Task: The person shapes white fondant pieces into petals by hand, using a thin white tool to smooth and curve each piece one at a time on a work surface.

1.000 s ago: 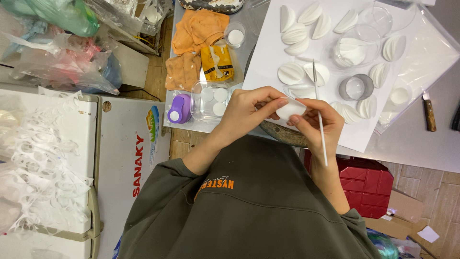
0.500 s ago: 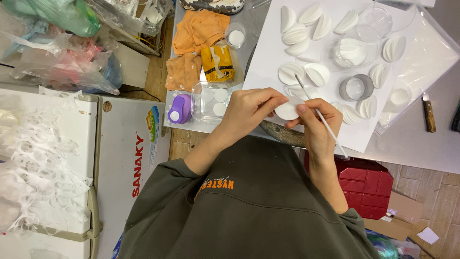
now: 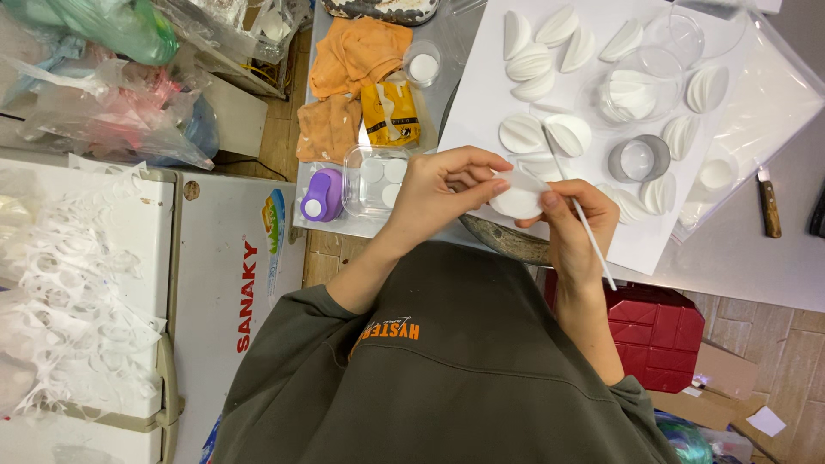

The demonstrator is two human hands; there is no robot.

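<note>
Two hands meet over the near edge of the white sheet (image 3: 481,94), both on one white paper disc (image 3: 518,198). Left hand (image 3: 443,193) has fingers (image 3: 481,159) curled and clamped on the disc's left rim, thumb below. Right hand (image 3: 577,228) pinches the disc's right edge with fingers together, and also grips a thin white stick (image 3: 580,215) that runs slanted from above the disc down past the wrist. Disc is held up off the tabletop (image 3: 739,258), just in front of the sheet's near edge.

On the sheet: many folded white paper pieces (image 3: 533,64) scattered beyond the disc, a metal ring cutter (image 3: 638,159) right of the disc, a clear round container (image 3: 632,90) farther out.

Left of the sheet: clear plastic box (image 3: 374,180) with white discs inside, touching a purple punch (image 3: 321,196) on its left side. Orange cloths (image 3: 357,56) and a yellow packet (image 3: 389,112) beyond the box, small cup of white stuff (image 3: 422,64) next to the packet.

Right of the sheet: a brown-handled knife (image 3: 768,206) on the tabletop, well apart from the hands. Red crate (image 3: 657,331) lower down, below the tabletop edge, beside the right forearm.
</note>
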